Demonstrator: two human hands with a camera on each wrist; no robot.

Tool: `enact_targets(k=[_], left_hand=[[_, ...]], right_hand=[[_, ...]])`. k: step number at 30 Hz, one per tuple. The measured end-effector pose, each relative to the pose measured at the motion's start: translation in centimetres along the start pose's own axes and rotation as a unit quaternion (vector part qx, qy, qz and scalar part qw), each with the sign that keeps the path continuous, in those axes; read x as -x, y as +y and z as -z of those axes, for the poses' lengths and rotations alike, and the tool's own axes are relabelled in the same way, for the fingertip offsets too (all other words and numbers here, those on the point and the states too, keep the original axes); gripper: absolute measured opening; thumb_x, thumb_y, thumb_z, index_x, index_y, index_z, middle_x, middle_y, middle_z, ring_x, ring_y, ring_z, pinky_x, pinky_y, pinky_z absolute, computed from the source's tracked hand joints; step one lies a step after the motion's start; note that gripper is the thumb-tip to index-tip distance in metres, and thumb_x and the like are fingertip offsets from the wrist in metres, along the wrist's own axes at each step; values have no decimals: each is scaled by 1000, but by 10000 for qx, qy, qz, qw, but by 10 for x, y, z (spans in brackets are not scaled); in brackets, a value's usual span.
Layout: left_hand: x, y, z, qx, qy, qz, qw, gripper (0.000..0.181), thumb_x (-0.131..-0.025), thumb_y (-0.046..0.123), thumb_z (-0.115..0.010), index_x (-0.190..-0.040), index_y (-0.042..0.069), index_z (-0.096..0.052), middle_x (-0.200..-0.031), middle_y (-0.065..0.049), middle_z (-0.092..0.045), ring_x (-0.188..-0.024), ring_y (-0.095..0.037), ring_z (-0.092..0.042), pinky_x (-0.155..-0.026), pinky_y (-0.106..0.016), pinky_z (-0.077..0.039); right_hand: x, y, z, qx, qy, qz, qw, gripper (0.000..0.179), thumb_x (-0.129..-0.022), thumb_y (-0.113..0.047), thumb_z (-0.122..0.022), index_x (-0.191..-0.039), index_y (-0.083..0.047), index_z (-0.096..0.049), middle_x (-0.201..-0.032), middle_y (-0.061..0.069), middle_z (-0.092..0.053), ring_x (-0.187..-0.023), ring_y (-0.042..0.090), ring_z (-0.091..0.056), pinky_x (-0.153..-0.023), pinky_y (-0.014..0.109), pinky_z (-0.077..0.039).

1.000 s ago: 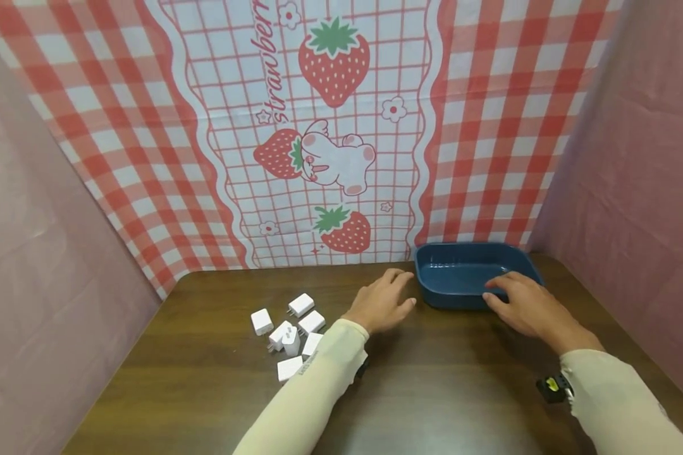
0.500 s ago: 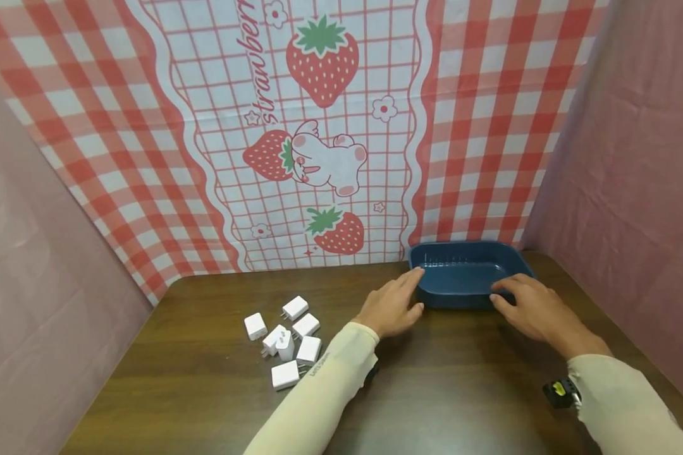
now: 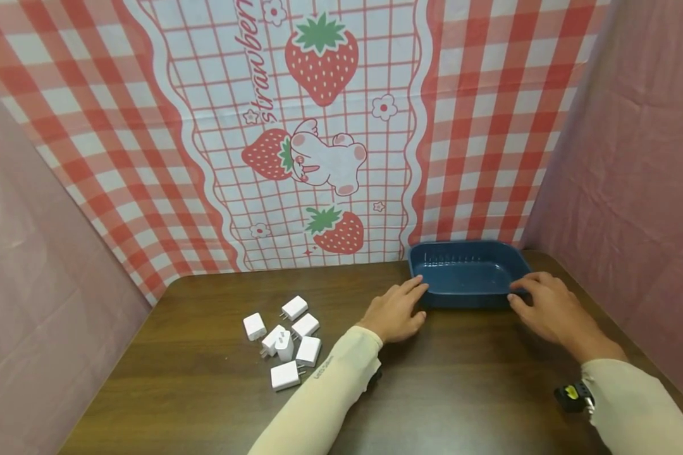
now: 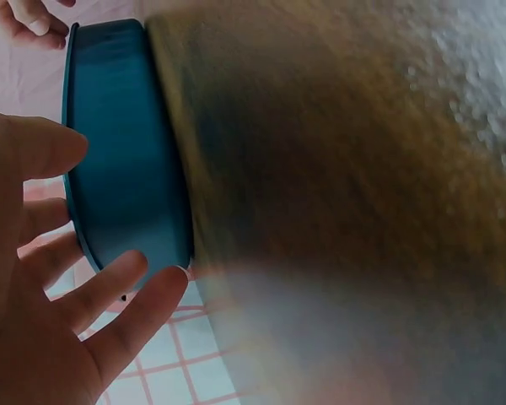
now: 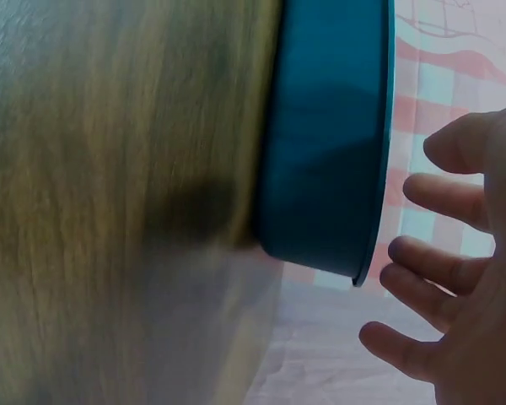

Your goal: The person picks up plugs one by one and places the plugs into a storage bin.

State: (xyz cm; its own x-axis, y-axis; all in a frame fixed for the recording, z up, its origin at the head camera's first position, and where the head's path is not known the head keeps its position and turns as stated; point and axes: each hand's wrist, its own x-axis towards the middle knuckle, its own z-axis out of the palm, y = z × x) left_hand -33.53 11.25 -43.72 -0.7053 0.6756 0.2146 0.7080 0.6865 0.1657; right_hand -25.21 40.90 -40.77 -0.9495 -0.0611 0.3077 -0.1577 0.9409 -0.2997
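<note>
A dark blue rectangular tray (image 3: 467, 300) stands against the cloth at the back right of the table, with nothing in it. At its left front corner is my left hand (image 3: 393, 314), fingers spread. In the left wrist view, those fingers lie along the end of the tray (image 4: 122, 135) and the thumb is by its front rim; contact is hard to tell. My right hand (image 3: 554, 313) hovers by the right front corner. The right wrist view puts its loosely bent fingers (image 5: 422, 295) just apart from the rim. Several white plug-in chargers (image 3: 285, 375) lie left of my left arm.
The chargers form a loose cluster on the brown wooden table (image 3: 205, 404), some with prongs showing. A strawberry-print checked cloth (image 3: 330, 158) hangs behind the table. Pink cloth (image 3: 615, 158) hangs at both sides.
My left hand has moved right and slightly down to the tray's left corner. The right hand has shifted right, from over the tray's front to its right corner. The view has turned slightly.
</note>
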Motion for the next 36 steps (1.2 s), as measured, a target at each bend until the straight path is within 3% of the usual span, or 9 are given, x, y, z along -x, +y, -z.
enact_targets(k=[13, 22, 31, 36], left_hand=[[8, -3, 4, 110, 204, -49, 9997, 52, -98, 36, -57, -147, 20, -51, -155, 3, -42, -135, -16, -47, -95, -39, -50], [15, -5, 8, -67, 330, -138, 9993, 46, -98, 36, -58, -141, 21, -57, -147, 4, -50, -131, -14, -50, -96, -36, -49], [24, -10, 14, 26, 381, -189, 9991, 43, -98, 34, -59, -139, 22, -58, -146, 4, -51, -130, -15, -50, -98, -35, -48], [38, -13, 15, -32, 458, -319, 9984, 43, -97, 34, -61, -138, 21, -59, -144, 3, -52, -127, -15, -52, -94, -35, -51]], right_hand=[[5, 7, 1, 56, -179, -333, 9993, 41, -98, -25, -62, -123, 7, -61, -128, 37, -45, -117, 56, -39, -93, 74, -31], [8, 9, 2, -30, -442, -509, 9977, 47, -99, -29, -59, -129, 8, -56, -133, 38, -40, -121, 57, -35, -94, 76, -29], [4, 7, 0, 86, -555, -385, 9977, 56, -98, -28, -61, -140, 5, -46, -133, 41, -41, -119, 59, -38, -92, 76, -31], [10, 3, -7, 112, -578, -251, 9979, 51, -97, -26, -62, -136, 5, -53, -130, 39, -48, -117, 58, -45, -90, 74, -35]])
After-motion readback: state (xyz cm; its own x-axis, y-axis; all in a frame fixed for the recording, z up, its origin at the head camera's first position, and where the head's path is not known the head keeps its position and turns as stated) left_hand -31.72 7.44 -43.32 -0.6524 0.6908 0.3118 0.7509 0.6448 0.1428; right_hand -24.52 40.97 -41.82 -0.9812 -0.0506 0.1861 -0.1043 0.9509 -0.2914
